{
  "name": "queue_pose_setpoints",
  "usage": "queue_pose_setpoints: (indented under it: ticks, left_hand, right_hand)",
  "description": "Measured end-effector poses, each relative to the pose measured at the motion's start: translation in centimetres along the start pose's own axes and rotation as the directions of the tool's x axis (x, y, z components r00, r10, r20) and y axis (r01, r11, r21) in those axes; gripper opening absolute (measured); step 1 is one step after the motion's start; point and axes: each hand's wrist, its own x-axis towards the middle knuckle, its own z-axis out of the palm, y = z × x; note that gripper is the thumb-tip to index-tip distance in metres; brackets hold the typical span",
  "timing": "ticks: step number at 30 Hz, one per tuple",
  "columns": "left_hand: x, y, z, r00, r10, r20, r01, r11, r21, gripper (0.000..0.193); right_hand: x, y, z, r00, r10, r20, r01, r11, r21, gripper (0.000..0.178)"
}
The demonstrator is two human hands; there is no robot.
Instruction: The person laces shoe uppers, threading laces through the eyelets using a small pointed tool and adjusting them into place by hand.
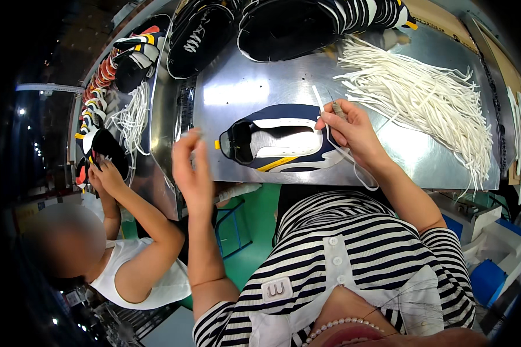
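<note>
A navy, white and yellow shoe upper [278, 165] lies on its side of the metal table with its opening facing up. At its toe end, my right hand [356, 130] is closed on a white shoelace [358, 168] and a thin needle-like tool [338, 110] with a wrapped, brownish handle. One lace end sticks up past the fingers, while the rest loops down toward the table's front edge. My left hand [192, 165] is raised left of the shoe's heel, apart from it. Motion blurs its fingers, and I see nothing clearly held there.
White laces [417, 104] lie in a large bundle on the right of the metal table [226, 95]. Rows of dark shoe uppers [289, 29] stand along the back. To the left, a co-worker [147, 260] handles a shoe beside more uppers and a smaller lace bundle [134, 118].
</note>
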Motion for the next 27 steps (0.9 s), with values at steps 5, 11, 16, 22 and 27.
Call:
queue_pose_setpoints:
  ticks: [5,11,16,22,27]
  left_hand:
    - [0.2,2.4,5.5,0.673,-0.315,0.669,-0.471,0.515,0.716,0.049]
    - [1.7,-0.6,9.8,0.243,-0.626,0.741,0.799,0.562,0.213,0.072]
    - [-0.5,-0.1,10.7,0.403,-0.520,0.753,0.831,0.553,-0.062,0.067]
    - [-2.7,0.0,10.7,0.614,-0.336,0.714,0.669,0.702,-0.246,0.067]
    - [-3.1,0.1,10.0,0.701,-0.252,0.667,0.517,0.824,-0.232,0.043]
  right_hand:
    - [0.9,0.5,0.9,0.999,0.023,0.033,-0.022,0.999,-0.040,0.012]
    - [2.2,1.7,0.7,0.984,-0.175,-0.018,0.169,0.970,-0.174,0.011]
    - [0.6,0.2,0.7,0.974,-0.226,-0.026,0.216,0.955,-0.202,0.015]
    - [-1.4,0.5,1.0,0.995,-0.086,0.052,0.088,0.996,-0.027,0.016]
    - [-2.2,0.3,1.8,0.994,-0.059,0.090,0.070,0.990,-0.124,0.011]
